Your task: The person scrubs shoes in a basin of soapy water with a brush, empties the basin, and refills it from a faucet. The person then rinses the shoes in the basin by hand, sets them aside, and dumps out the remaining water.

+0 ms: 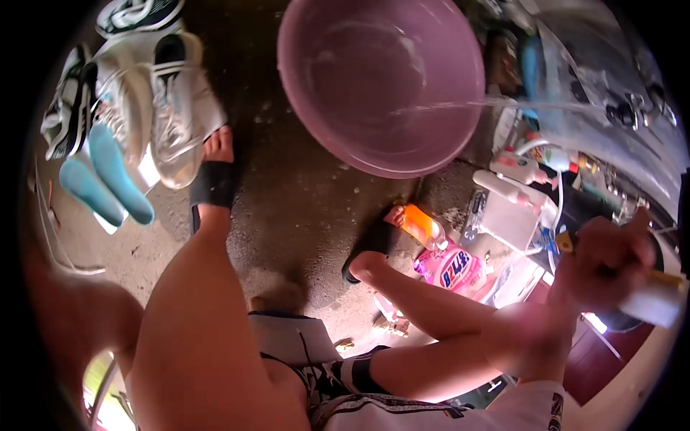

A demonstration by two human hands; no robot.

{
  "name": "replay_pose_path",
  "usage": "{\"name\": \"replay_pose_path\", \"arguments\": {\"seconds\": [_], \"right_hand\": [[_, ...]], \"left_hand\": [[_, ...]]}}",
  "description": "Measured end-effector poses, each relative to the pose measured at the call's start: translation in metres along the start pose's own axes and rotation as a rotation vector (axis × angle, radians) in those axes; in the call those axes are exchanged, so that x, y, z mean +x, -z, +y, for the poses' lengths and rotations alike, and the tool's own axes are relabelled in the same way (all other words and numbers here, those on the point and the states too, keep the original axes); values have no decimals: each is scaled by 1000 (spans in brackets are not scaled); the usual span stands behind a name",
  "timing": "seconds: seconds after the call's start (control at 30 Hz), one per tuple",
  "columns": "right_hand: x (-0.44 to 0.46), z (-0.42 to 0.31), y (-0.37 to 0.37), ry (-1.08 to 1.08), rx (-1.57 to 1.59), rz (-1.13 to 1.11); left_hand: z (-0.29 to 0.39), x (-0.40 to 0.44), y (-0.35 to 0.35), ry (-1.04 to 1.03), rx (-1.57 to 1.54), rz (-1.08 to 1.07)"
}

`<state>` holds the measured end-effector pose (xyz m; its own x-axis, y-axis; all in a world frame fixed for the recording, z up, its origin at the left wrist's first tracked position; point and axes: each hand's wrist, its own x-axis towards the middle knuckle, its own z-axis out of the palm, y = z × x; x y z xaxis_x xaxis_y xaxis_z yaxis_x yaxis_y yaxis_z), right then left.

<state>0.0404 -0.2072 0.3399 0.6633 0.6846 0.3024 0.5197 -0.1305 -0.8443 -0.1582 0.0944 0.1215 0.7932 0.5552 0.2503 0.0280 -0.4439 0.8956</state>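
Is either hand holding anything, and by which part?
Cannot be told: the right hand is blurred near a pale cylindrical object; the left hand isn't visible.

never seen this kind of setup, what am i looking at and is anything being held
There is no machine: a person works with two bare hands. The single picture comes from a camera worn on the head, looking down past their legs. The right hand, at the right, is blurred beside a pale object; whether it grips it, I can't tell. The left hand can't be made out. On the floor ahead sits a pink basin with a stream of water running into it. To the left are shoes and blue insoles. Near the right foot lie an orange bottle and a pink packet.
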Motion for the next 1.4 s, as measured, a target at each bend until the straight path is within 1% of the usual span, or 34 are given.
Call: {"name": "replay_pose_path", "arguments": {"seconds": [0.13,0.3,0.37,0.4,0.6,0.73,0.83,0.93,0.97,1.0,1.07,1.1,1.13,1.17,1.2,1.23,1.27,1.3,1.33,1.37,1.4], "right_hand": [[-7,-5,3,45,17,23],[-5,-6,5,44,-16,60],[-8,1,10,78,-21,79],[-5,6,14,102,-2,60],[-7,17,20,119,26,110],[-13,17,30,100,39,122],[-20,28,28,87,68,203],[-28,48,30,75,44,331],[-29,58,27,28,37,346],[-31,63,19,-64,47,276],[-31,77,-17,-299,16,-52],[-31,83,-35,-401,-26,-225],[-47,109,-43,-431,-79,-268],[-50,123,-58,-370,-229,-247],[-61,146,-64,-342,-300,-237],[-67,163,-68,-255,-375,-270],[-73,177,-74,-176,-457,-288],[-81,188,-80,-183,-452,-262],[-92,197,-82,-156,-513,-397],[-103,202,-79,-135,-580,-547],[-110,198,-76,-160,-605,-553]], "left_hand": [[2,-3,-10,16,-1,-66],[-5,0,-19,29,-8,-112],[-4,-3,-19,13,17,-107],[1,-5,-20,19,17,-69],[8,1,-17,21,79,-72],[10,-1,-14,63,89,-81],[22,7,4,18,111,-112],[53,31,49,-90,98,-123],[63,40,62,-107,111,-128],[69,49,76,-106,137,-125],[58,68,92,-70,263,-108],[35,74,96,-30,388,-119],[4,77,98,16,518,-157],[-37,69,98,2,737,-213],[-84,65,100,143,671,-338],[-107,56,91,177,811,-419],[-116,58,77,199,948,-504],[-110,61,61,241,1058,-617],[-106,58,46,283,1154,-735],[-125,47,38,192,1181,-609],[-126,51,30,195,1166,-657]]}}
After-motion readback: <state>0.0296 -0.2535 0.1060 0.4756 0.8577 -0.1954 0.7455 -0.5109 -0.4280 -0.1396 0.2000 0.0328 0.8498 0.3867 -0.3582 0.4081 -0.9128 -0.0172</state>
